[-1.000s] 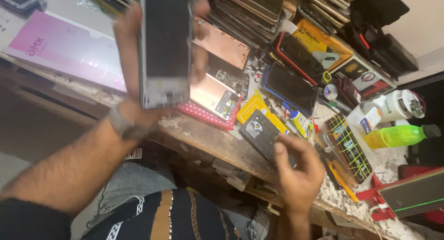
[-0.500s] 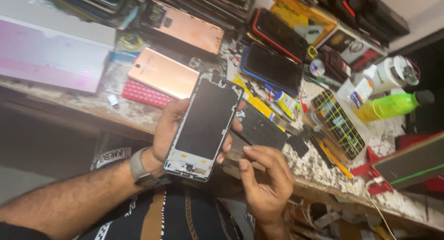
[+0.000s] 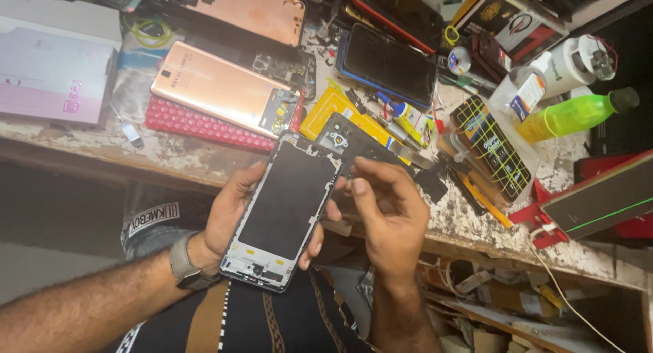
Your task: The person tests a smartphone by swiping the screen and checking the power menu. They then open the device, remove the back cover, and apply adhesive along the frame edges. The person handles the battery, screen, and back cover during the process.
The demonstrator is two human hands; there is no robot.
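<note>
— What's the left hand [image 3: 235,213] got?
— It's wrapped around a phone frame [image 3: 286,213], dark panel up, held over the lap just off the workbench [image 3: 190,159] edge.
— And the right hand [image 3: 388,213]?
— At the frame's three o'clock, fingertips pinched; whether they grip anything, I cannot tell. A gold phone [image 3: 224,88] lies at eleven o'clock.

warm, even indoor light; soft shadows under the bench; slight blur, mild glare on screens.
</note>
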